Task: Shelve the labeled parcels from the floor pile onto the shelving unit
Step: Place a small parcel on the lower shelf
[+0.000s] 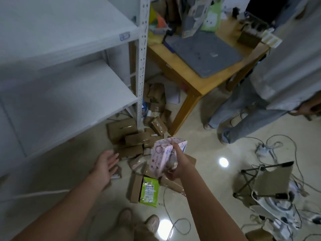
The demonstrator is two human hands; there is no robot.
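My right hand (176, 164) grips a pink patterned parcel (160, 156) with writing on it, held in the air above the floor pile. My left hand (105, 162) hovers open, fingers spread, just left of the pile and holds nothing. The pile of brown cardboard parcels (132, 140) lies on the floor by the foot of the white shelving unit (69, 94). A green packet (149, 191) with a label lies at the near edge of the pile. The shelf boards in view are bare, and a small label (124, 36) sticks to the upper board's edge.
A wooden table (196, 84) with a grey mat and clutter stands right of the shelving post. Another person's legs (231, 115) stand beside it. Cables (173, 223), a power strip and a folding stool (267, 181) lie on the tiled floor at the right. My shoes (139, 220) are at the bottom.
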